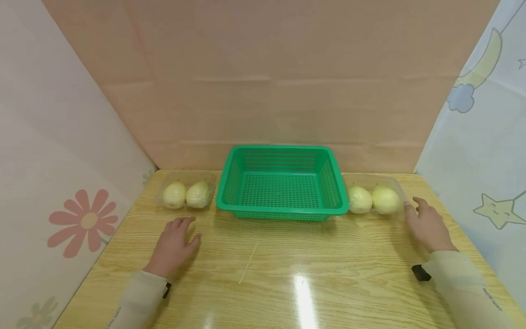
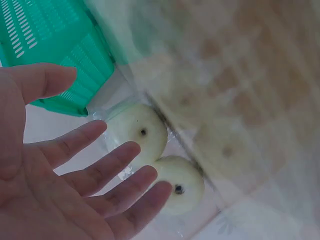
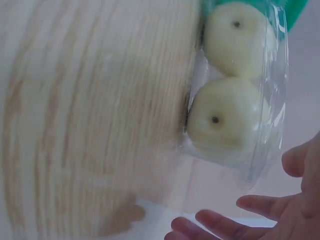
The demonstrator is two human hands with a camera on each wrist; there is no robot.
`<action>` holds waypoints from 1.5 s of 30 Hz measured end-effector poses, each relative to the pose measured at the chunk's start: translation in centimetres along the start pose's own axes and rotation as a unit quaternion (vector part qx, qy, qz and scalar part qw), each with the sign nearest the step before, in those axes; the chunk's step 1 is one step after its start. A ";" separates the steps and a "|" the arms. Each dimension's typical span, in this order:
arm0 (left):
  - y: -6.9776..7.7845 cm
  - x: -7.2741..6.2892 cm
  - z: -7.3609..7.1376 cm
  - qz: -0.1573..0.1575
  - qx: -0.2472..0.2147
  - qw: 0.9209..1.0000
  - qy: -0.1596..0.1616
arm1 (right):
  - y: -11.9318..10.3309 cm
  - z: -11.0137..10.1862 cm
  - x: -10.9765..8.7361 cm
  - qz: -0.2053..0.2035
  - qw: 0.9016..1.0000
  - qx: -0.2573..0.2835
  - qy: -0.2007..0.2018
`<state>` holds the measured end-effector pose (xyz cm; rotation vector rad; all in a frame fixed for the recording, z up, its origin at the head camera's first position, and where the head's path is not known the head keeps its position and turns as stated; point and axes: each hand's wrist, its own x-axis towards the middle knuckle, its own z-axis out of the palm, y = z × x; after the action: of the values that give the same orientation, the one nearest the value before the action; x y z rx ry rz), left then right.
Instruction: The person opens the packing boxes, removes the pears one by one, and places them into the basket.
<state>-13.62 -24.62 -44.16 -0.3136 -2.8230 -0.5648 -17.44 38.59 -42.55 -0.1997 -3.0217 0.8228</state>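
Observation:
Two pale yellow-green pears (image 1: 198, 195) lie side by side in a clear plastic box (image 1: 190, 175) on the left of the table. My left hand (image 1: 172, 244) hovers just in front of that box, holding nothing. Its fingers are spread and nearly straight in the left wrist view, with the pears (image 2: 137, 131) beyond the fingertips. A second clear box (image 3: 272, 140) on the right carries two similar pears (image 1: 385, 199). Beside its outer end is my right hand (image 1: 429, 226), thumb and fingers apart; the right wrist view shows a gap between fingertips and box.
Between the two boxes stands a green plastic basket (image 1: 283, 211) with perforated walls and nothing inside. It sits on the wooden table (image 1: 271, 256) close to the brown back panel (image 1: 283, 109). Patterned white panels (image 1: 78, 151) close off both sides.

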 end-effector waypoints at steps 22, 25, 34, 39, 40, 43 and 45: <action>1.9 0.3 0.7 -0.021 -0.102 0.994 -0.026 | 0.5 0.4 -0.2 0.026 0.976 0.216 0.008; 2.0 0.4 0.7 -0.019 -0.116 0.993 -0.032 | 0.7 0.0 -0.4 0.021 0.978 0.206 -0.002; 2.1 0.4 1.0 -0.024 -0.141 0.988 -0.053 | 2.0 -1.6 -1.2 0.014 0.983 0.178 -0.054; 2.3 0.3 1.1 -0.030 -0.172 0.983 -0.065 | 2.6 -2.4 -1.7 0.008 0.983 0.160 -0.095; 2.3 0.3 1.1 -0.030 -0.179 0.981 -0.067 | 2.7 -2.5 -1.8 0.005 0.982 0.160 -0.105; 2.5 0.3 1.0 -0.033 -0.202 0.976 -0.080 | 2.8 -3.1 -2.1 0.004 0.977 0.163 -0.134; 2.6 0.3 1.0 -0.034 -0.214 0.972 -0.088 | 2.8 -3.4 -2.3 0.006 0.975 0.163 -0.149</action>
<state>-13.39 -21.80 -44.10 -0.3599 -2.8619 -1.2203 -14.70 42.41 -40.99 -0.0965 -3.0833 1.4513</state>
